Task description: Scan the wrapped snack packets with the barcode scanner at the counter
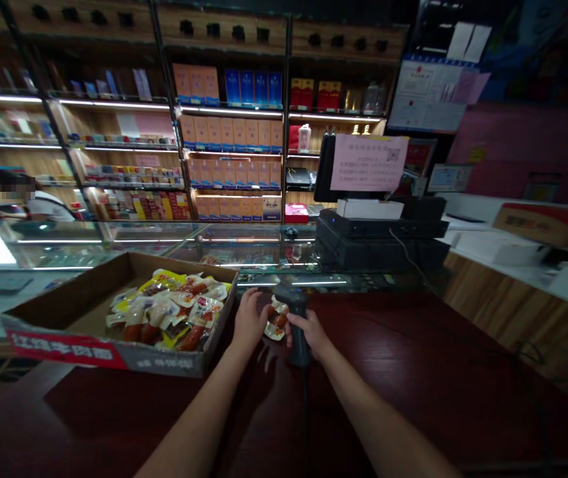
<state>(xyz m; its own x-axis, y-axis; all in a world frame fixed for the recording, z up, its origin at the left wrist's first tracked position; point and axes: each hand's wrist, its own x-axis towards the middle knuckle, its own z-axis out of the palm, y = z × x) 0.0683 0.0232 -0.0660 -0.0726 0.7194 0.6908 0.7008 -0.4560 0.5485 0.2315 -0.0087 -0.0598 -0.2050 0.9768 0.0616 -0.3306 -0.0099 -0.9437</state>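
My left hand (249, 322) grips the edge of a small snack packet (278, 326), clear and pale with brownish-red food inside. The thumb lies against the packet's left side; some fingers are hidden behind it. My right hand (312, 332) is wrapped round the handle of a dark barcode scanner (300, 348), whose head is close above the packet. From the handle a cable runs down toward me. To the left of my hands stands an open cardboard box (75, 315) holding a heap of similar packets (169, 309).
A dark red counter (388, 398) lies under my hands, with a glass display case (214, 232) behind it. Back right stands a dark checkout machine (378, 232) with a pink notice. Shelves of boxed goods (234, 133) line the wall. Another person (50, 207) is at far left.
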